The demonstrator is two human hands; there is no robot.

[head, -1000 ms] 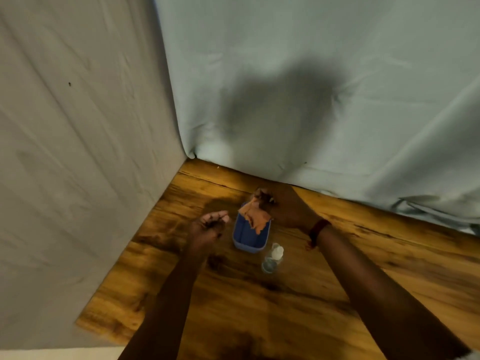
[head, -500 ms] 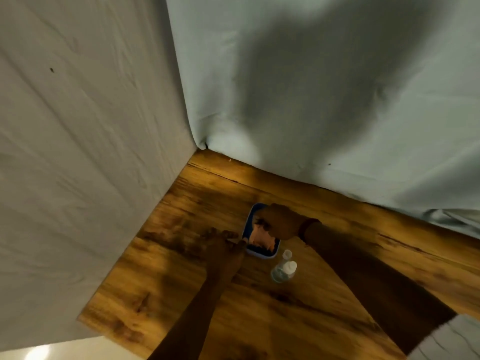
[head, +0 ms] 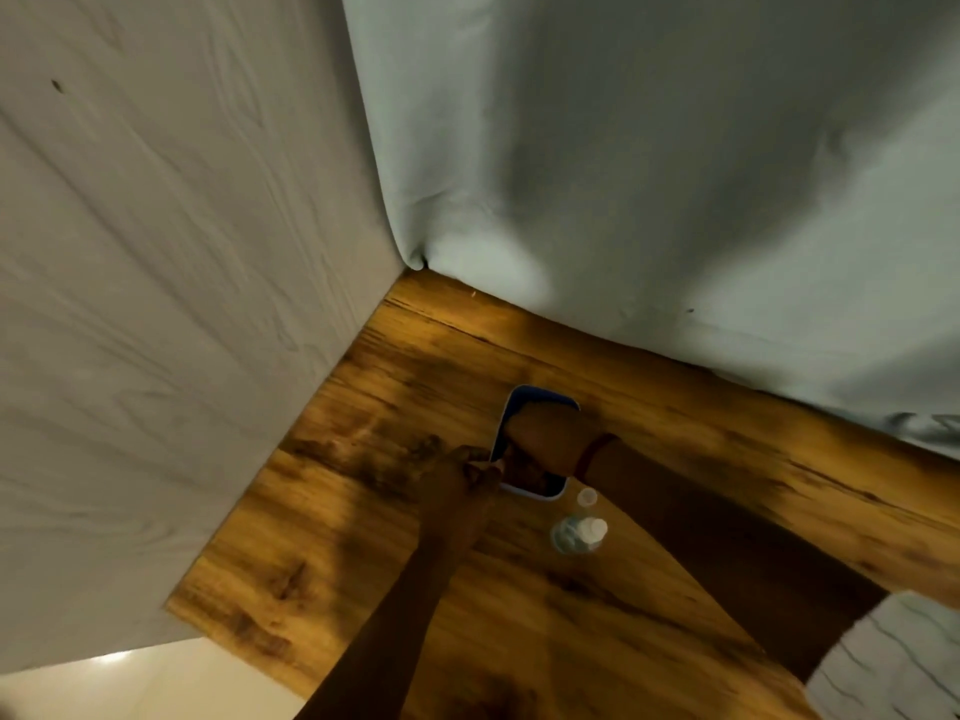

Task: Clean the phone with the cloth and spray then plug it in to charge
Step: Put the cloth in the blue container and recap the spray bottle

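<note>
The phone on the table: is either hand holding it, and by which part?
The left hand steadies the phone at its left edge, fingertips against it. The right hand presses down on its face; whether the cloth is under it cannot be told.

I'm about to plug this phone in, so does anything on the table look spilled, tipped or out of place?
One thing: the spray bottle stands uncapped, its small cap lying loose on the wooden table beside the phone. No spill shows. The right hand covers most of the phone, with the left hand at its edge.
</note>
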